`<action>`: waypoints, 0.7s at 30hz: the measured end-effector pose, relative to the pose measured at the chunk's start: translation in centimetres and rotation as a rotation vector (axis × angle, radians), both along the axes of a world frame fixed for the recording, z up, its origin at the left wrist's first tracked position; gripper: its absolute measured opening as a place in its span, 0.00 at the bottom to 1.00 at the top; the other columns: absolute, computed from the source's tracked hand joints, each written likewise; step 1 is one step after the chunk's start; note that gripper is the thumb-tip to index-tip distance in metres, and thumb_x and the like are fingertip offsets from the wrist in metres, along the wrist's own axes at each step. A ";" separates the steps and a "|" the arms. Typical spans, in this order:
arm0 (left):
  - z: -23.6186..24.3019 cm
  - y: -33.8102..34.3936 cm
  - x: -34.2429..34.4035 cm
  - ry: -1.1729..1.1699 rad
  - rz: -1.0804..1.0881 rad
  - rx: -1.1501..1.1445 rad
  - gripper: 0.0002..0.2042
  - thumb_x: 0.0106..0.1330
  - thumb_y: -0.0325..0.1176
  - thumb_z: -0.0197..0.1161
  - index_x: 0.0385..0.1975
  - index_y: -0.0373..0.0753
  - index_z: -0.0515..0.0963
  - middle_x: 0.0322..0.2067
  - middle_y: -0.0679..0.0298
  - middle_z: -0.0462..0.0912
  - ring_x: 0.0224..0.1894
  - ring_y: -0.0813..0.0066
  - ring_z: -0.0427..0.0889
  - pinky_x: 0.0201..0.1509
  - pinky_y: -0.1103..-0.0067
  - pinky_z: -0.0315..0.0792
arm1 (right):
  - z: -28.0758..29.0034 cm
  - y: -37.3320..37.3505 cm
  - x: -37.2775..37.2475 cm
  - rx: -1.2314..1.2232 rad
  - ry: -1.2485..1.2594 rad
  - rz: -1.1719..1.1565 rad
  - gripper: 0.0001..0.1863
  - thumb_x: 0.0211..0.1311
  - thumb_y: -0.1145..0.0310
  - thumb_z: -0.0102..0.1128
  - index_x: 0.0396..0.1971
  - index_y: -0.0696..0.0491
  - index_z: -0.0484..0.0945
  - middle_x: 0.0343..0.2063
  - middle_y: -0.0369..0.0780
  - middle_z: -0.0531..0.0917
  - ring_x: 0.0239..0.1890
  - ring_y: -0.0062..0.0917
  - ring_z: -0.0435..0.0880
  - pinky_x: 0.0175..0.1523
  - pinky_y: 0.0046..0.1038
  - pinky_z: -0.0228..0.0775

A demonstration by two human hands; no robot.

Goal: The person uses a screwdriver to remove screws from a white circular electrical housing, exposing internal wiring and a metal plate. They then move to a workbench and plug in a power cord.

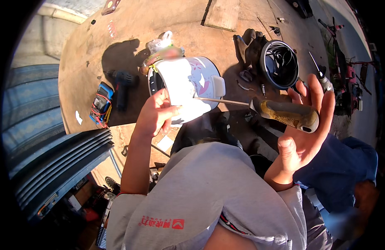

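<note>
A white rounded appliance housing (201,75), printed with a pink and grey pattern and bearing a white side handle, lies tilted on the tabletop. My left hand (157,112) closes on its near rim, thumb pressed to the white wall. A long screwdriver (286,114) with a yellow-and-grey handle reaches from the right, its tip at the housing. My right hand (307,129) is spread behind that handle, fingers and thumb stretched out; the handle's end lies against the fingers, not wrapped by them. Whether the tip sits in a screw is too small to tell.
Left on the brown table (84,58) lie a blue multimeter (101,104) with red leads and a dark cordless drill (122,85). A black round pot (280,64) with cables inside stands at the right, beside dark gloves (248,46) and another screwdriver (323,79). A board (222,14) lies beyond.
</note>
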State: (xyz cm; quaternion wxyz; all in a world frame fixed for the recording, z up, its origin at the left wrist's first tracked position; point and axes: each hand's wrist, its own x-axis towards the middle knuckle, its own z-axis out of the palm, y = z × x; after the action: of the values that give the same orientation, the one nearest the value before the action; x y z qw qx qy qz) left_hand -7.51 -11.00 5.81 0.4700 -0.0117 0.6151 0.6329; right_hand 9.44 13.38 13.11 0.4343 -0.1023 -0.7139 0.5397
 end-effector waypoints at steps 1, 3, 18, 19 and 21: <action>0.0 0.1 0.0 0.000 0.002 0.003 0.15 0.61 0.22 0.67 0.48 0.32 0.75 0.30 0.60 0.82 0.13 0.84 0.68 0.12 0.84 0.60 | 0.7 -0.5 -0.4 -0.133 0.013 0.044 0.51 0.55 0.57 0.77 0.72 0.62 0.55 0.52 0.56 0.78 0.54 0.40 0.81 0.64 0.43 0.69; 0.1 0.2 -0.2 0.000 -0.002 0.012 0.15 0.61 0.22 0.67 0.48 0.32 0.75 0.30 0.60 0.82 0.13 0.84 0.69 0.12 0.84 0.60 | -0.2 0.6 0.0 0.003 0.010 0.055 0.49 0.54 0.66 0.77 0.71 0.63 0.57 0.54 0.55 0.78 0.54 0.38 0.80 0.61 0.39 0.72; 0.0 1.2 0.9 0.099 -0.062 -0.025 0.15 0.62 0.22 0.66 0.49 0.33 0.76 0.30 0.63 0.82 0.13 0.87 0.67 0.12 0.87 0.58 | -2.7 2.0 3.7 -0.168 -0.095 -0.094 0.39 0.59 0.75 0.72 0.69 0.62 0.64 0.50 0.47 0.81 0.49 0.27 0.81 0.53 0.26 0.75; 0.3 1.8 1.1 0.114 -0.079 -0.033 0.15 0.62 0.22 0.65 0.48 0.33 0.76 0.30 0.63 0.82 0.13 0.87 0.67 0.13 0.87 0.58 | -3.8 2.4 4.9 -0.154 -0.175 -0.204 0.36 0.60 0.75 0.71 0.67 0.62 0.65 0.44 0.44 0.81 0.46 0.23 0.80 0.51 0.24 0.75; 0.4 3.2 1.6 0.139 -0.123 -0.060 0.13 0.63 0.22 0.65 0.47 0.33 0.75 0.30 0.63 0.81 0.13 0.87 0.68 0.13 0.86 0.58 | -5.5 3.2 5.9 -0.239 -0.175 -0.217 0.36 0.63 0.74 0.69 0.69 0.61 0.63 0.47 0.43 0.79 0.46 0.22 0.79 0.51 0.24 0.74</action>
State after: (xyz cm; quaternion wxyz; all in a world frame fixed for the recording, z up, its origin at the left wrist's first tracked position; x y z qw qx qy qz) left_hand -5.96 -7.83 6.22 0.4637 0.0559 0.6645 0.5833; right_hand 15.34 16.54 7.58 0.4111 -0.2761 -0.6645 0.5596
